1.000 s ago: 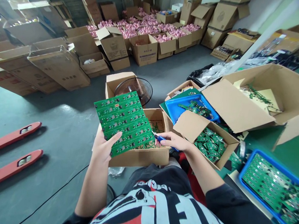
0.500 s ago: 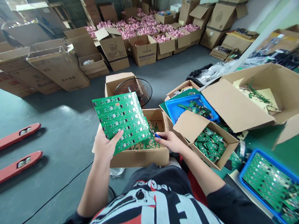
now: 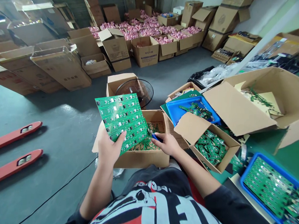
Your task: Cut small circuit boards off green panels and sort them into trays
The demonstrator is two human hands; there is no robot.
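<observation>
The fingers of the left hand pinch a green circuit board panel by its near edge, the thumb lying flat on the upper face and the other fingers mostly hidden beneath. The panel extends up and away from these fingers, tilted, with rows of small dark and pale components showing. Just right of the panel, the fingers of the right hand are curled around a blue-handled tool, whose metal tip points toward the panel's right edge; whether the tip touches that edge, or how its jaws stand, I cannot tell. Below both sets of fingers, and between them, sits an open cardboard box with thin green strips lying inside. Beyond the left fingers, past the panel's far side, stands a fan with a round wire guard. To the right of the right fingers, a smaller carton holds a heap of cut green boards, and just past it a blue tray carries more pieces. Farther right of those fingers, a large open carton rests on the green desk, and nearer the body a second blue tray holds further panels. Well left of the left fingers, red forks lie low over the floor.
</observation>
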